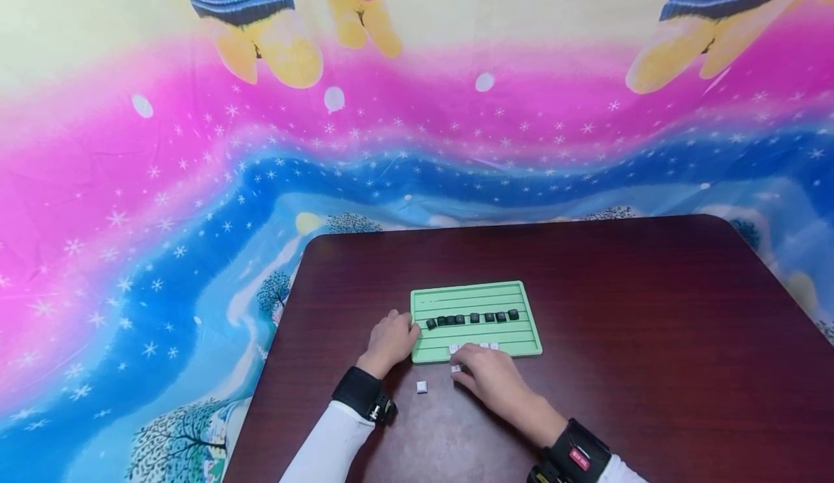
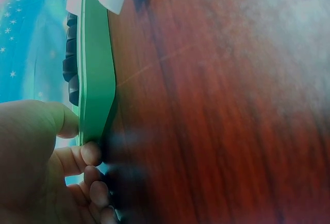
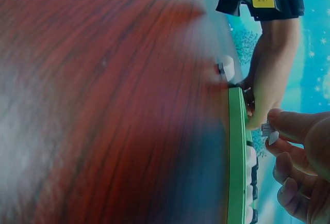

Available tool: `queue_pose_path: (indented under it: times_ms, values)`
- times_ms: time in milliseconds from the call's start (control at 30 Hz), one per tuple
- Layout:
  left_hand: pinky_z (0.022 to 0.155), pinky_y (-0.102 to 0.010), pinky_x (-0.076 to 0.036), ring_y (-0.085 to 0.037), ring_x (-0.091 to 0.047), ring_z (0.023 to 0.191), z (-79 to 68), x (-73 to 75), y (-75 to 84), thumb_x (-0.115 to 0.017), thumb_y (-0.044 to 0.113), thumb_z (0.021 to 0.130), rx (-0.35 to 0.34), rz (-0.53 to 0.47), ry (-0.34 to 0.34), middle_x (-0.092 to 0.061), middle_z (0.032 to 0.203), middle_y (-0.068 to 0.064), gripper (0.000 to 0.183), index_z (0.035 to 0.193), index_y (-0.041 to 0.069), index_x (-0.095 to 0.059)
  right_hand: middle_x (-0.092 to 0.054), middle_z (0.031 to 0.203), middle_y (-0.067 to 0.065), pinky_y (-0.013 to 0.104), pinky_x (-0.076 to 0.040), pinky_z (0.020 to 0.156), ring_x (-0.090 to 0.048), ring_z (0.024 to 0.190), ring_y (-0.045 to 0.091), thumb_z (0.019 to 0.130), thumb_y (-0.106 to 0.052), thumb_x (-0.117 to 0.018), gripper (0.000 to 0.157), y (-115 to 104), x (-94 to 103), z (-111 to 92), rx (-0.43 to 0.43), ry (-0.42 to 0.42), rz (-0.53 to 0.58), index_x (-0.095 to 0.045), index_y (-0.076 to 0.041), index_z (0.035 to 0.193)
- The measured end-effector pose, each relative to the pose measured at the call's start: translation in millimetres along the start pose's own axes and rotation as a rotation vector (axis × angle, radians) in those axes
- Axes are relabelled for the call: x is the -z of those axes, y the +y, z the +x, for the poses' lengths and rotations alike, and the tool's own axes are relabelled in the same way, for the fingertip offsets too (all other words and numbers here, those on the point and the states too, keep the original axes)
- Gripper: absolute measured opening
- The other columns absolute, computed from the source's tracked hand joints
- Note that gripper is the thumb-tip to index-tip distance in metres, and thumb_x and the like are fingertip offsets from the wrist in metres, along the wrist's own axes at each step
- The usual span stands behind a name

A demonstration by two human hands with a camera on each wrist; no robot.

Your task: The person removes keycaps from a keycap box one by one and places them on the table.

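Observation:
A green ridged tray (image 1: 469,295) lies on the table, bearing a row of black keycaps (image 1: 475,318). My left hand (image 1: 389,342) grips the tray's left edge; in the left wrist view the thumb is on the rim and the index fingertip is at its corner. Between thumb and index finger, my right hand (image 1: 495,380) pinches a white keycap (image 3: 273,137) near the tray's front edge. White keycaps (image 1: 494,346) stand in a front groove, partly hidden by that hand. One loose white keycap (image 1: 421,387) rests on the table in front of the tray.
The dark red-brown table (image 1: 651,324) extends to both sides and behind the tray. A patterned cloth (image 1: 456,128) hangs behind the table's far edge. Black straps with small devices sit on both wrists.

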State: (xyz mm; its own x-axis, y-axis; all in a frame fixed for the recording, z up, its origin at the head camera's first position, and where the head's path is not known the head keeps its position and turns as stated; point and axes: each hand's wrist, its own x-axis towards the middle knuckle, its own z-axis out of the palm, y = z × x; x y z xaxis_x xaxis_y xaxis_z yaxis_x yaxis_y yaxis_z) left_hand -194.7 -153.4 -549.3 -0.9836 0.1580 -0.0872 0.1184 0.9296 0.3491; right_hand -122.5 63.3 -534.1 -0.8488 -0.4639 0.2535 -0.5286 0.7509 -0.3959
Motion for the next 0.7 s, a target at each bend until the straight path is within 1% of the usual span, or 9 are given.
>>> queue_pose_path:
  times_ms: [200, 433, 700]
  values:
    - [0.056, -0.031, -0.031, -0.020, -0.040, 0.061, 1.0, -0.7, -0.5, -0.049, 0.027, 0.101, 0.003, 0.012, -0.006, -0.045, 0.074, -0.004, 0.033, 0.070, 0.015, -0.048, -0.071, 0.088, -0.010, 0.027, -0.051, 0.066, -0.067, 0.078, 0.007, 0.085, -0.027, -0.080, 0.012, -6.5, -3.1, 3.3, 0.009, -0.035, 0.005, -0.076, -0.021, 0.095]
    - [0.056, -0.031, -0.032, -0.019, -0.041, 0.063, 1.5, -0.3, -0.7, -0.049, 0.026, 0.101, -0.006, 0.016, 0.012, -0.045, 0.074, -0.003, 0.032, 0.070, 0.016, -0.047, -0.070, 0.087, -0.010, 0.025, -0.050, 0.064, -0.065, 0.076, 0.006, 0.085, -0.026, -0.079, 0.012, -10.2, -7.8, 5.4, 0.023, -0.041, 0.016, -0.075, -0.021, 0.094]
    - [0.058, -0.032, -0.033, -0.020, -0.041, 0.063, -0.4, 2.5, 1.0, -0.049, 0.025, 0.101, -0.006, 0.024, -0.005, -0.045, 0.075, -0.004, 0.033, 0.070, 0.014, -0.048, -0.070, 0.086, -0.008, 0.026, -0.050, 0.063, -0.065, 0.075, 0.008, 0.086, -0.027, -0.079, 0.011, -16.2, -14.6, 4.6, 0.037, -0.063, 0.002, -0.074, -0.020, 0.094]
